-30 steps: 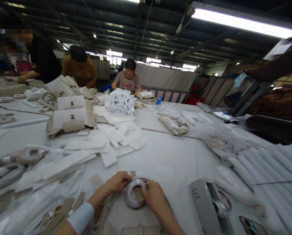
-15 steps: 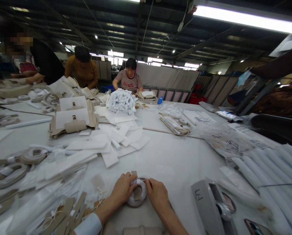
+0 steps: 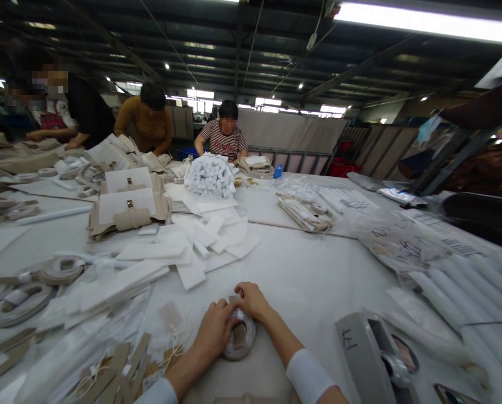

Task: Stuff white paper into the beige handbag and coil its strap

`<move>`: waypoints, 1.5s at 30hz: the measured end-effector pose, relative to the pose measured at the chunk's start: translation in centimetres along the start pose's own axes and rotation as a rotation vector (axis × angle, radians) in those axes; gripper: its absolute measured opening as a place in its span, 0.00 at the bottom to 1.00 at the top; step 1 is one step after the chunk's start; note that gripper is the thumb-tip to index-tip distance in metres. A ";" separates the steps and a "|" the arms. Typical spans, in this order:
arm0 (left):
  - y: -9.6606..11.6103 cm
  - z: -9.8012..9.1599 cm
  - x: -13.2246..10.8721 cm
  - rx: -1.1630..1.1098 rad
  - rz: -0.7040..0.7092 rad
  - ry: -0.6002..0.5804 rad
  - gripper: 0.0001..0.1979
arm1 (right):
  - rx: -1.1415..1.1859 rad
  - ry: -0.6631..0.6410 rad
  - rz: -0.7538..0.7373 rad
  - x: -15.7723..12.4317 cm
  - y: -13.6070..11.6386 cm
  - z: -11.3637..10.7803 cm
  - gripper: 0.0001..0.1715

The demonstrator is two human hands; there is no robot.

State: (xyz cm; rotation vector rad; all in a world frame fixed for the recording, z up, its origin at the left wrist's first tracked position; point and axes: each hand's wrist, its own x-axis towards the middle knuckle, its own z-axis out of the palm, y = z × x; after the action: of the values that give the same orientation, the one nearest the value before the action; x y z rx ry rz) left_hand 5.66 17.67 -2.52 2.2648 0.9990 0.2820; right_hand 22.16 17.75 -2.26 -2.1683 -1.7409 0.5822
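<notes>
**A:** What do I have at the near edge?

**B:** A coiled strap roll [image 3: 239, 336] lying flat on the white worktop [image 3: 301, 275]. My left hand [image 3: 215, 334] presses on its left side, fingers curled over the coil. My right hand [image 3: 251, 300] closes its grip on the roll's far rim, pinching a white band there. Both hands touch the roll.

**A:** And the surface around it?

**B:** Left of the hands, beige strap pieces [image 3: 120, 365] lie loose, with more coiled straps [image 3: 61, 269] further left. A scatter of white paper sheets [image 3: 200, 235] sits mid-worktop; beyond it, beige bags [image 3: 127, 210] with white card fronts and a bundle of white rolled sticks [image 3: 211, 174]. To the right, a grey tape dispenser [image 3: 360, 353] stands near the edge, beside long white foam tubes [image 3: 465, 292].

**A:** The room?

**B:** A workshop hall: dark steel roof, a bright strip light [image 3: 423, 22] top right. Three other people [image 3: 223, 137] work along the far side.
</notes>
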 end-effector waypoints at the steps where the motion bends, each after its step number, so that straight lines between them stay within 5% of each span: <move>1: -0.1 0.0 0.1 -0.007 -0.004 -0.002 0.19 | 0.005 -0.004 0.005 0.0 0.0 0.0 0.13; 7: -0.3 0.1 0.2 -0.042 -0.008 -0.006 0.20 | 0.042 -0.032 0.004 -0.3 -0.2 -0.2 0.04; 12: -0.3 -0.1 0.0 -0.049 -0.015 -0.003 0.19 | 0.069 -0.041 0.014 -0.5 -0.2 0.1 0.11; 16: -0.3 -0.1 0.1 -0.041 -0.031 -0.018 0.17 | 0.053 -0.010 0.009 -0.7 0.2 -0.5 0.08; 29: -0.1 -0.3 1.5 -0.162 0.042 -0.091 0.11 | 0.177 -0.038 -0.186 -1.3 1.9 -1.5 0.13; 34: -0.5 0.1 2.5 -0.279 0.050 -0.115 0.15 | 0.225 -0.045 -0.237 -1.5 1.9 -2.0 0.13; 40: -1.2 0.6 2.9 -0.356 0.020 -0.128 0.17 | 0.214 0.101 -0.202 -5.8 1.9 -4.2 0.15; 45: -1.1 0.6 2.7 -0.372 0.027 -0.122 0.15 | 0.175 -0.104 -0.329 -9.9 0.5 -4.1 0.09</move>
State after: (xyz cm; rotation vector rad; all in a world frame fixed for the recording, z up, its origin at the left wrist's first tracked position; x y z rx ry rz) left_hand 7.15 19.86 -3.85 1.9334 0.7800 0.3092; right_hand 22.80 8.04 2.32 -1.7144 -1.9642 0.7378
